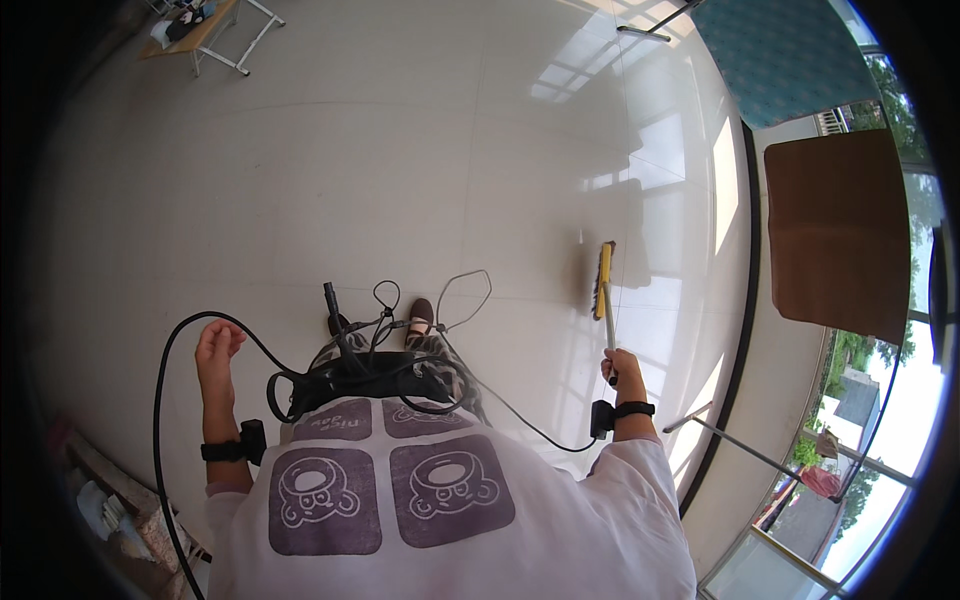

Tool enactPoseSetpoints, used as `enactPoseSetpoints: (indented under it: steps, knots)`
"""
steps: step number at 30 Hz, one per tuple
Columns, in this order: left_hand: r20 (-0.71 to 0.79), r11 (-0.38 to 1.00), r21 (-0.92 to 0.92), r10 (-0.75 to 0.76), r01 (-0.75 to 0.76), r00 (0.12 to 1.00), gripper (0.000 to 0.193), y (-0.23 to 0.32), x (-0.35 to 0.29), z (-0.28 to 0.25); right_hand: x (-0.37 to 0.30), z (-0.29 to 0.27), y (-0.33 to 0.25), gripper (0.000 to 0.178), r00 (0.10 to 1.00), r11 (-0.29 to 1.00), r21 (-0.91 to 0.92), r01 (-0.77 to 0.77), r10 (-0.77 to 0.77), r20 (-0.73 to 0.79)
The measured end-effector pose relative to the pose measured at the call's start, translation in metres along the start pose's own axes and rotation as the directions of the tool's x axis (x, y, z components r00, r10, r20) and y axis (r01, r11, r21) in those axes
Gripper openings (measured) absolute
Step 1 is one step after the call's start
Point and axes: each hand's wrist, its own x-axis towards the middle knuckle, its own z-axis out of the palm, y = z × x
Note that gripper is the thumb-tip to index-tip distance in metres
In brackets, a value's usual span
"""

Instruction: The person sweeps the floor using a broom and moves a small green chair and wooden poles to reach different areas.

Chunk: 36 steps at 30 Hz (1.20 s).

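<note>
My right hand (pixel 625 370) is wrapped round the handle of a floor brush (pixel 610 325), near the handle's dark end. Its long yellow head (pixel 604 275) with dark bristles rests on or just above the shiny floor, ahead and to the right of my feet. Out to the left, my left hand (pixel 216 350) is raised with its fingers loosely bent and partly apart, and I see nothing held in it. A black cable (pixel 165 380) loops beside that hand. Both wrists wear black straps with small boxes.
Cables hang from a black waist pouch (pixel 350 378) over my legs. A brown board (pixel 838 235) and a teal panel (pixel 785 60) stand along the windows on the right. At the far left is a table (pixel 215 25); a cluttered shelf (pixel 130 500) lies at the lower left.
</note>
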Motion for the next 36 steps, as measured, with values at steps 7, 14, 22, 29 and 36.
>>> enactPoseSetpoints:
  steps: [7,14,22,29,36]
  knots:
    - [-0.064,0.996,0.066,-0.062,0.066,0.996,0.015,0.002,-0.011,-0.016,0.065,0.087,-0.002,0.008,0.996,0.981,-0.183,0.060,-0.072,-0.059]
    - [0.016,0.996,-0.041,-0.076,0.077,0.997,0.017,-0.012,-0.011,0.001,-0.091,0.194,-0.003,0.011,0.918,0.899,-0.392,0.195,-0.027,0.395]
    - [-0.072,0.988,-0.099,-0.128,0.121,0.989,0.016,-0.022,-0.015,-0.027,-0.144,0.405,-0.029,0.042,0.608,0.930,-0.351,0.108,0.217,0.764]
    - [-0.198,0.978,-0.181,-0.137,0.101,0.971,0.015,-0.034,-0.018,-0.060,-0.157,0.466,-0.044,0.051,0.514,0.967,-0.256,-0.018,0.228,0.827]
    - [-0.124,0.966,-0.253,-0.089,0.055,0.988,0.017,-0.046,0.011,-0.054,-0.185,0.368,-0.086,0.054,0.662,0.759,-0.440,0.481,0.015,0.749]
